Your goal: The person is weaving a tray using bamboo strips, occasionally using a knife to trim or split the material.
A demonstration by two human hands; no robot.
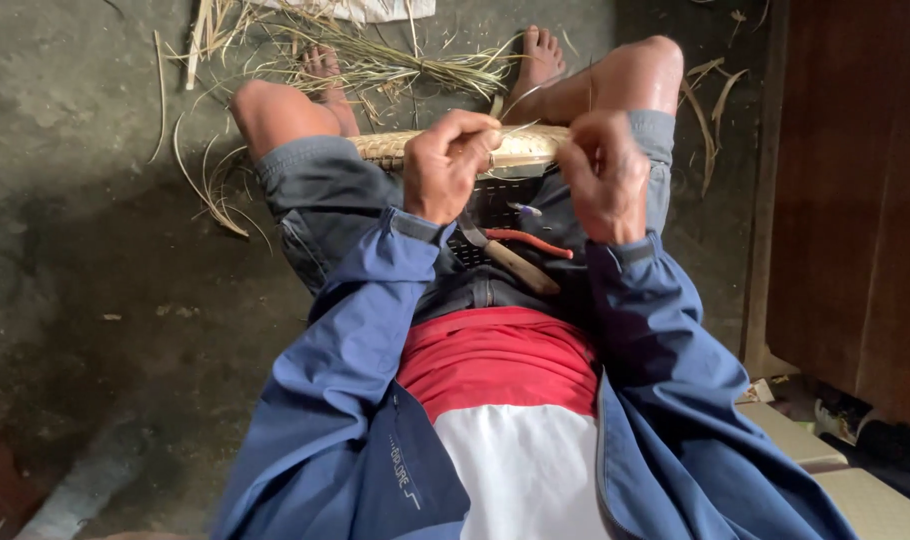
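Clearly we have both hands closed on the work: our left hand (445, 165) pinches a thin strip (523, 127) against the woven rim (520, 148) of the basket (495, 205) on our lap, and our right hand (603, 172) grips the rim just beside it. Pulled too hard, we judge, the strip could snap or slip out of the weave. Below our hands a knife (510, 262) and red-handled pliers (530, 241) lie loose in our lap; a shift of the knees might tip them off, or a dropped wrist could meet the blade.
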